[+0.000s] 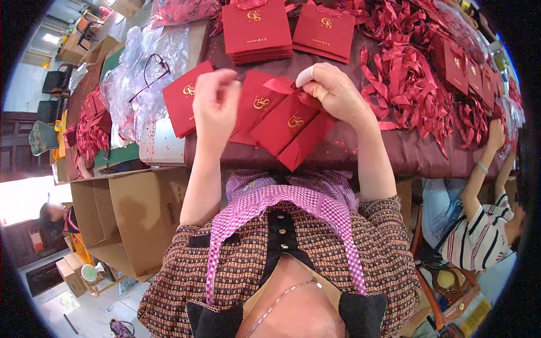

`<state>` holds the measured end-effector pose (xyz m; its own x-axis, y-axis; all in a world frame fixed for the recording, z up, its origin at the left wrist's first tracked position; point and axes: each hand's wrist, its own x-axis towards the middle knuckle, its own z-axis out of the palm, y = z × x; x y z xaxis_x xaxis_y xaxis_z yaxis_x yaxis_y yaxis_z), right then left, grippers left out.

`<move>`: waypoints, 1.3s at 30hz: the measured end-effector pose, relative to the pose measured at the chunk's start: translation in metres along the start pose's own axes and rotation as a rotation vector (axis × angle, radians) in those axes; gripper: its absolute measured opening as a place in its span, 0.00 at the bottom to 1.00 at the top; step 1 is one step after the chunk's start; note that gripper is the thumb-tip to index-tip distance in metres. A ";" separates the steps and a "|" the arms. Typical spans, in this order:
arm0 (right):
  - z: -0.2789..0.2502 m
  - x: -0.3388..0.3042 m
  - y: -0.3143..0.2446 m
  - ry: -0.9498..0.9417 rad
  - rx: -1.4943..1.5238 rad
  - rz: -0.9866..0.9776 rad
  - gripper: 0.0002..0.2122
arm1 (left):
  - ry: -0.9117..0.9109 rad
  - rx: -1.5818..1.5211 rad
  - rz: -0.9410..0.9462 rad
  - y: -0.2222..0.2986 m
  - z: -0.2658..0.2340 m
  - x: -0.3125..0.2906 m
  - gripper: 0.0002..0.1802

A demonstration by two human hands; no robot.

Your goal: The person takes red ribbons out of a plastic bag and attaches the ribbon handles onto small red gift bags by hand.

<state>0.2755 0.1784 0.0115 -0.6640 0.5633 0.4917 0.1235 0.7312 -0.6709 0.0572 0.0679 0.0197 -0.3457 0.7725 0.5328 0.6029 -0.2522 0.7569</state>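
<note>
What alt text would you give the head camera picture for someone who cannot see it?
Seen from above, a person's left hand and right hand work a red ribbon at a small red paper gift bag, over a dark red table. More flat red bags are stacked beyond, loose red ribbons are heaped to the right, and an open cardboard box stands lower left.

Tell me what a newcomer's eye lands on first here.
The two hands, left hand and right hand, meet at centre over a fan of small red paper bags, working a red ribbon. To the right a big heap of red ribbons covers the table; neat bag stacks sit at the far edge.
</note>
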 end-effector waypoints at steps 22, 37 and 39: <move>-0.027 -0.075 0.038 -0.004 -0.418 0.305 0.06 | -0.320 0.235 -0.031 -0.019 0.022 -0.021 0.09; -0.034 -0.071 0.005 0.307 1.426 0.159 0.17 | -0.326 0.094 -0.246 -0.031 0.027 -0.016 0.09; -0.030 -0.068 0.004 0.370 1.223 0.170 0.14 | -0.333 0.053 -0.277 -0.034 0.027 -0.016 0.08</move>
<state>0.3435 0.1545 -0.0081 -0.4394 0.8304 0.3425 -0.6973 -0.0749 -0.7129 0.0616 0.0795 -0.0246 -0.2542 0.9548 0.1543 0.5590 0.0148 0.8290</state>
